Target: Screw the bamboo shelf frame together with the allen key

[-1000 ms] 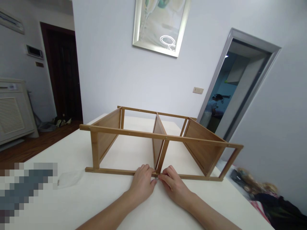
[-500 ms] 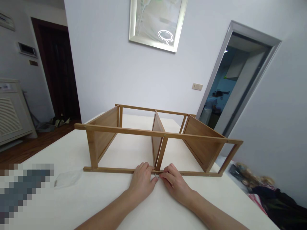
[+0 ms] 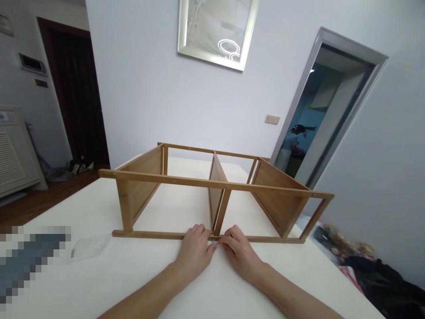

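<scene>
A wooden shelf frame (image 3: 181,178) lies on its side on the white table (image 3: 109,288), with three slatless brown shelf panels (image 3: 217,195) between its rails. My left hand (image 3: 195,248) is closed over the near lower rail, just left of the middle panel's joint, with its thumb on the near side. My right hand (image 3: 238,248) pinches a small thin metal piece (image 3: 214,242) at that joint; its exact kind is too small to make out. The two hands are close together, with the metal piece between their fingertips.
A clear plastic bag (image 3: 89,247) lies on the table to the left, near a blurred-out dark object (image 3: 29,257). Clothes (image 3: 381,274) are heaped beyond the right edge. A person (image 3: 290,144) is in the room through the doorway. The wall stands behind the table.
The view has shifted slightly, so the scene sits a little further left. Both hands stay at the same joint; the small metal piece appears at a slightly different angle.
</scene>
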